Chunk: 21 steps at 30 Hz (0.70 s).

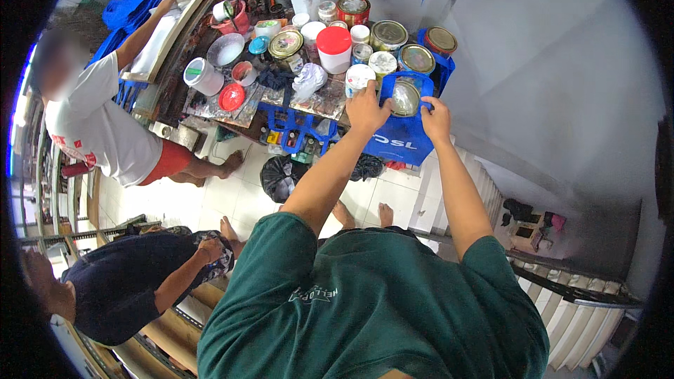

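A blue shopping bag [397,149] with white print hangs at the table's front right edge, its blue handle strips around a round metal paint can [406,99]. With thumb and fingertips, my right hand [436,121] pinches the bag's upper right edge. My left hand [366,110] reaches to the bag's left side, its thumb and index finger spread apart. The thumb is at the bag's edge, and the fingers lie over the front of a white-lidded tub [359,76]. The lower fingers of my left hand are partly hidden.
Paint cans [415,60] and a red-lidded tub [333,49] crowd the cluttered table [319,104]. A person in white [105,116] reaches over a framed screen [165,38] at left; another in dark clothes [126,281] is at lower left. A black rubbish bag [279,177] lies on the floor.
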{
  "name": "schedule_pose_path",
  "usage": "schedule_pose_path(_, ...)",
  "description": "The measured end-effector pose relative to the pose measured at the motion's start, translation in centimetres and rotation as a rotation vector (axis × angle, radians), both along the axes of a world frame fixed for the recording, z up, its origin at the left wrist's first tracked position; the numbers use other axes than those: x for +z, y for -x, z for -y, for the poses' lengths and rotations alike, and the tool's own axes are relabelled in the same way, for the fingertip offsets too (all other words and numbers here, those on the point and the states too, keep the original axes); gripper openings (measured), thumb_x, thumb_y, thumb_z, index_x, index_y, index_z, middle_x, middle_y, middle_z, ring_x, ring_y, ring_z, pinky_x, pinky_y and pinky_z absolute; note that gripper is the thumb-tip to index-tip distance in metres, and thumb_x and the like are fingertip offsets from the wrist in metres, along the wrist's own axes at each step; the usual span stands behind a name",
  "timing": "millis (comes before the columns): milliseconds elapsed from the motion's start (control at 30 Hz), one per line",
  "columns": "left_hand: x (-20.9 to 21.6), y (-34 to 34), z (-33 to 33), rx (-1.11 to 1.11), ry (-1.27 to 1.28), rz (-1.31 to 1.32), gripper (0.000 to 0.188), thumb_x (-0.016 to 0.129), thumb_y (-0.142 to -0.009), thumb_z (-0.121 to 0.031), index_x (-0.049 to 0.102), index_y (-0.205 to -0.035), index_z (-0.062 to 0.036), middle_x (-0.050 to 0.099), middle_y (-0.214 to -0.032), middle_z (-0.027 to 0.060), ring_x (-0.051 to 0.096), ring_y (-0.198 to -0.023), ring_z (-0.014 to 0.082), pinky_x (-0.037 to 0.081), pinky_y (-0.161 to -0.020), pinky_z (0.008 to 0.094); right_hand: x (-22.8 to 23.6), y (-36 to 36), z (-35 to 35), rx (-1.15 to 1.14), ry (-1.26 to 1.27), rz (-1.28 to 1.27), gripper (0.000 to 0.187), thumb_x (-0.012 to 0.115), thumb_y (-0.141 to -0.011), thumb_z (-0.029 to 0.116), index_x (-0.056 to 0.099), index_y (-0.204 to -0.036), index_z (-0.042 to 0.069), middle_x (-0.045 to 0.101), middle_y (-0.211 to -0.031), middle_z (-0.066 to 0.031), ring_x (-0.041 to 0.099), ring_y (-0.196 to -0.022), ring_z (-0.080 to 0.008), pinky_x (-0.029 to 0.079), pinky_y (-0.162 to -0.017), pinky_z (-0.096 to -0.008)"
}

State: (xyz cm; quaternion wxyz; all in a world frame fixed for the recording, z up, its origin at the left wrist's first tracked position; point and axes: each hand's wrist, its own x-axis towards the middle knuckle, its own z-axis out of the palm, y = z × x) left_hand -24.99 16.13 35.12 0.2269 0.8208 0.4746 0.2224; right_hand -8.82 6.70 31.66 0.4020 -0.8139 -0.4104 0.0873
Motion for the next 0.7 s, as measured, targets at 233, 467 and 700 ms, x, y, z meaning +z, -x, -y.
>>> schedule_pose_path(233,-1.0,-1.1,-1.3,-0.081,0.046,0.084,0.04,0.067,-0.07,-0.021,0.053,-0.106,-0.0111,0.06,-0.092,0.0175,0.06,-0.081,0.0376,0.048,-0.071,0.0463,-1.5,-0.9,-0.2,0.005,0.008,0.147,0.026,0.06,-0.071,0.008,0.067,-0.096,0.006,0.061,-0.088,-0.0156,0.059,-0.08,-0.0301,0.046,-0.074,-0.0386)
schedule_pose_path(467,-2.5,-1.5,-1.2,-0.077,0.067,0.209,0.027,0.066,-0.071,-0.017,0.062,-0.097,-0.011,0.056,-0.096,0.018,0.059,-0.085,0.037,0.048,-0.072,0.0451,-3.4,-3.0,-0.3,-0.051,0.187,-0.108,0.035,0.061,-0.066,0.007,0.066,-0.101,0.004,0.062,-0.103,-0.0204,0.059,-0.098,-0.0306,0.044,-0.088,-0.0356)
schedule_pose_path(700,-5.7,-1.9,-4.4,-0.013,0.153,0.327,0.017,0.065,-0.07,-0.016,0.07,-0.086,-0.0131,0.063,-0.085,0.019,0.061,-0.077,0.0353,0.049,-0.068,0.0431,-2.8,-3.2,-2.0,0.086,0.341,-0.143,0.038,0.058,-0.066,0.006,0.064,-0.104,0.002,0.061,-0.106,-0.0198,0.059,-0.1,-0.0324,0.043,-0.091,-0.0357)
